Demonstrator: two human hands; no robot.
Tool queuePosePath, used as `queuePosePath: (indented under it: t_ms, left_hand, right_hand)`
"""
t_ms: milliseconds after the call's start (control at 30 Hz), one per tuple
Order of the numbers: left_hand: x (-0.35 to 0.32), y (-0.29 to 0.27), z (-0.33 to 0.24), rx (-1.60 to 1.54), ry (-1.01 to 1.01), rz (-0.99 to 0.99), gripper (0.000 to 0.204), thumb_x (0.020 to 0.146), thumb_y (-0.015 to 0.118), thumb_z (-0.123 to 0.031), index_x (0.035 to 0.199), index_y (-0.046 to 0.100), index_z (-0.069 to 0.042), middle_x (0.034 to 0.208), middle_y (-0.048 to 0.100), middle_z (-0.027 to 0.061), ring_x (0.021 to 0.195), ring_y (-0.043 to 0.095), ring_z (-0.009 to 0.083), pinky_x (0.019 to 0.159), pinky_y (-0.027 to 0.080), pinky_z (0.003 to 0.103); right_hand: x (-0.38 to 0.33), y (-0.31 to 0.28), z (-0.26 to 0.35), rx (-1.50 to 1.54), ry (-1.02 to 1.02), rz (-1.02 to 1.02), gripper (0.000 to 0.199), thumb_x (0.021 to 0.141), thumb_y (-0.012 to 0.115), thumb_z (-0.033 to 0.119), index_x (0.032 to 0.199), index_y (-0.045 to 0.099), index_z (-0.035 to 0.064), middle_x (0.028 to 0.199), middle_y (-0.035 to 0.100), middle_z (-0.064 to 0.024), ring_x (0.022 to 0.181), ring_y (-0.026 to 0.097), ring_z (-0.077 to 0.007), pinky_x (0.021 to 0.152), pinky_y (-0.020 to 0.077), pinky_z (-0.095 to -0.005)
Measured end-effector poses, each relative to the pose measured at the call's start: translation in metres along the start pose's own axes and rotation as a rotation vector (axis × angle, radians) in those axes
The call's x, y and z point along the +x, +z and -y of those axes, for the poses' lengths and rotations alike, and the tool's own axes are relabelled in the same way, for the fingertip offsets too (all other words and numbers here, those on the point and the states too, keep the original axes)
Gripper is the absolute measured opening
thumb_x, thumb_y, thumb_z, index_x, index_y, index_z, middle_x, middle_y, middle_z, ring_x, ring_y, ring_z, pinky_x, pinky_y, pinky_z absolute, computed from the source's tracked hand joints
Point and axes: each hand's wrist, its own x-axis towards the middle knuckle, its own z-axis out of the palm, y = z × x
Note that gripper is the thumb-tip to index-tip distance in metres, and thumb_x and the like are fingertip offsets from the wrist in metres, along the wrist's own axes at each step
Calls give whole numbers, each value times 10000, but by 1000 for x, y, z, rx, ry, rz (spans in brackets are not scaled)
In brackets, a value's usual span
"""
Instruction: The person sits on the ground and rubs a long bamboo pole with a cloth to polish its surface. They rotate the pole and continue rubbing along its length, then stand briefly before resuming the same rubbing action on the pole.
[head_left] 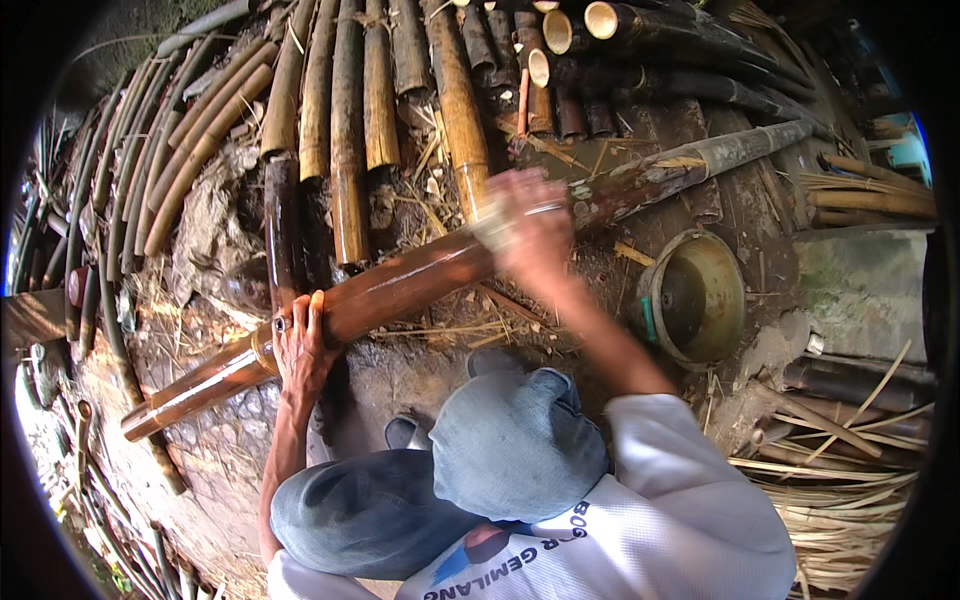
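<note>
A long, thick bamboo pole (400,285) lies slantwise before me, from lower left to upper right. Its near-left stretch is wet, brown and glossy; farther right the surface turns mottled and grey. My left hand (302,350) grips the pole near its left end, fingers over the top, with a ring on one finger. Across the middle of the pole, my right hand (532,225) presses a pale, cloth-like pad (492,232) against the surface. Motion smears that hand and the pad, so the pad's exact kind cannot be made out.
Several bamboo poles (347,130) lie side by side beyond the pole, with more stacked at far right (690,45). A round bucket (697,300) of murky water stands right of my right forearm. Split bamboo strips (840,520) are piled at lower right. My bent knees (520,440) are close below.
</note>
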Motion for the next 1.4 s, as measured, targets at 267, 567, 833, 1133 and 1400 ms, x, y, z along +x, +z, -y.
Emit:
queuePosePath:
  t_ms: [267,567,833,1133,1400]
  left_hand:
    - [-10,15,-3,29,41,-175,962,587,896,-142,1444,462,-98,1367,514,151,1280,479,357,1085,386,496]
    - [6,0,18,33,31,-68,980,539,919,-183,1421,496,-117,1326,558,107,1238,523,331,1052,431,465]
    - [73,-36,52,-323,150,266,950,475,941,-243,1318,524,-109,1166,636,136,1099,613,366,982,490,447]
    - [118,-34,81,-625,9,844,942,491,972,-250,1302,526,-73,1169,675,105,1124,624,235,1009,485,351]
    - [171,-42,91,-351,-42,1189,1289,499,988,-494,1528,382,-11,1478,498,200,1355,473,301,1140,379,381]
  right_hand:
    - [5,-8,-18,73,173,51,446,985,529,438,1253,613,91,1052,667,-209,920,667,-355,788,544,-512]
    - [19,-25,-81,78,391,14,525,863,706,264,1365,603,150,1400,553,-194,1321,497,-328,1106,392,-540]
    - [36,27,68,202,197,327,612,886,695,406,1386,559,81,1253,621,-208,1181,573,-345,1017,447,-530]
    - [50,-46,-125,-53,311,-113,485,835,766,259,1288,623,162,1338,606,-141,1272,547,-299,1091,415,-556]
    - [46,34,94,271,49,49,577,750,850,310,1275,667,160,1373,618,-134,1331,526,-321,1016,492,-558]
